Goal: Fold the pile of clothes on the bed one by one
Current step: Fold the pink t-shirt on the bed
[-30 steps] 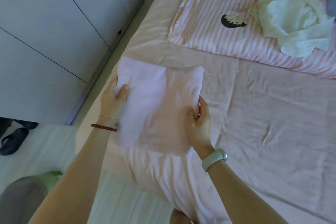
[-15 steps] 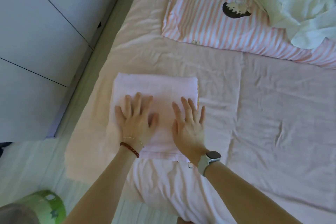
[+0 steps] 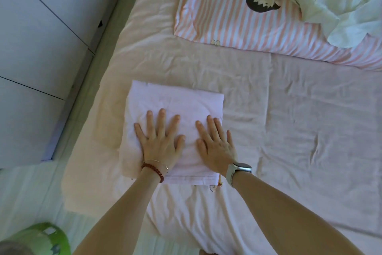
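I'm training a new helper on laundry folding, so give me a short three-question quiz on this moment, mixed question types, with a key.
1. True or false: both hands lie flat, fingers spread, on the folded pink garment.
2. Which wrist wears the watch? A) left B) right
3. Fill in: the unfolded white clothes lie on the ______ duvet.

Key:
1. True: the left hand and right hand press on it, holding nothing.
2. B; the left wrist has a red bead bracelet.
3. Striped.
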Tool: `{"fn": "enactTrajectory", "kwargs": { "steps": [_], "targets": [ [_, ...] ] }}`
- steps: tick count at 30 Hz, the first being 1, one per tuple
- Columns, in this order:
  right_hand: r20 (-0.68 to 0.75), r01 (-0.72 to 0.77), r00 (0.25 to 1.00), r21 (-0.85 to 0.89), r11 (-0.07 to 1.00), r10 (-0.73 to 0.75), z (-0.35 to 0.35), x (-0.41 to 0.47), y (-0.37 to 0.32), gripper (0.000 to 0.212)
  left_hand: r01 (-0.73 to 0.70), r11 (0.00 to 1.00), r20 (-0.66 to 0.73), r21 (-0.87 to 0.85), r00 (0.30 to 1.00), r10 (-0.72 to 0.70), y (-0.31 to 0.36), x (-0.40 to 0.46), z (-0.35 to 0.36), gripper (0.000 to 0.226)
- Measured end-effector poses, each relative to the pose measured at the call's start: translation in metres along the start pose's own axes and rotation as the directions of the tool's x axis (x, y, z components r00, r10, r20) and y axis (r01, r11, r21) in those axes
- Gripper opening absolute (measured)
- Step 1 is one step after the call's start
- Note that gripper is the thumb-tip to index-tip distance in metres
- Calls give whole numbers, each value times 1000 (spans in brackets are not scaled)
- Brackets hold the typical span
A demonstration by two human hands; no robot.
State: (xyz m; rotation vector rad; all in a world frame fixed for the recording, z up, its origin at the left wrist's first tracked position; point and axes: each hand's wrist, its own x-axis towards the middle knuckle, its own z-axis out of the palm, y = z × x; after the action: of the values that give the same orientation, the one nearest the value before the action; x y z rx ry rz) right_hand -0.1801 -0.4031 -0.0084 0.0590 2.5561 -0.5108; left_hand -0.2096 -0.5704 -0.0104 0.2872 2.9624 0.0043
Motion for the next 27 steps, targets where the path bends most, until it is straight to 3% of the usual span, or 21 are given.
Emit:
{"fn": "enactTrajectory", "kwargs": {
  "steps": [2, 4, 5, 7, 9, 11, 13, 15, 17, 21, 23, 27],
  "targets": [
    [26, 32, 999, 40, 999, -33, -9, 0, 2, 54, -15, 999, 55, -41, 998, 17, -1, 4, -8, 58],
    [-55, 61, 997, 147, 987, -53, -18, -6, 2, 57, 5, 985, 0, -171, 1000, -5, -7, 3, -19, 55],
    [-142, 51, 990, 265, 963, -13, -21, -10, 1, 57, 69, 961, -57, -266, 995, -87, -12, 1, -27, 53],
    [-229, -41, 950, 580, 814, 211, -29, -16, -3, 53, 266, 868, -113, -420, 933, -341, -25, -4, -43, 52],
    [-124, -158, 913, 771, 618, 388, -34, -18, -8, 43, 446, 697, 41, -561, 856, -515, -42, -6, -53, 68],
    [-20, -262, 895, 786, 560, 446, -33, -15, -10, 28, 535, 464, 262, -706, 806, -531, -59, -1, -53, 76],
    [26, -318, 882, 769, 554, 471, -32, -11, -11, 13, 570, 378, 356, -729, 788, -503, -68, 6, -51, 54],
    [33, -326, 888, 748, 577, 459, -32, -8, -13, 8, 551, 386, 284, -740, 776, -563, -68, 13, -50, 29],
    [-9, -311, 893, 712, 629, 451, -38, -12, -18, 6, 506, 432, 159, -746, 766, -623, -64, 15, -51, 32],
    [-266, -105, 883, 691, 715, 386, -48, -39, -31, 17, 444, 526, -13, -725, 755, -655, -54, 13, -52, 29],
    [-258, -116, 872, 717, 687, 417, -43, -42, -28, 21, 464, 515, 14, -720, 753, -658, -50, 14, -48, 26],
    [-95, -297, 854, 717, 631, 511, -22, -25, -6, 23, 472, 547, 106, -691, 815, -569, -50, 23, -37, 21]
  ]
}}
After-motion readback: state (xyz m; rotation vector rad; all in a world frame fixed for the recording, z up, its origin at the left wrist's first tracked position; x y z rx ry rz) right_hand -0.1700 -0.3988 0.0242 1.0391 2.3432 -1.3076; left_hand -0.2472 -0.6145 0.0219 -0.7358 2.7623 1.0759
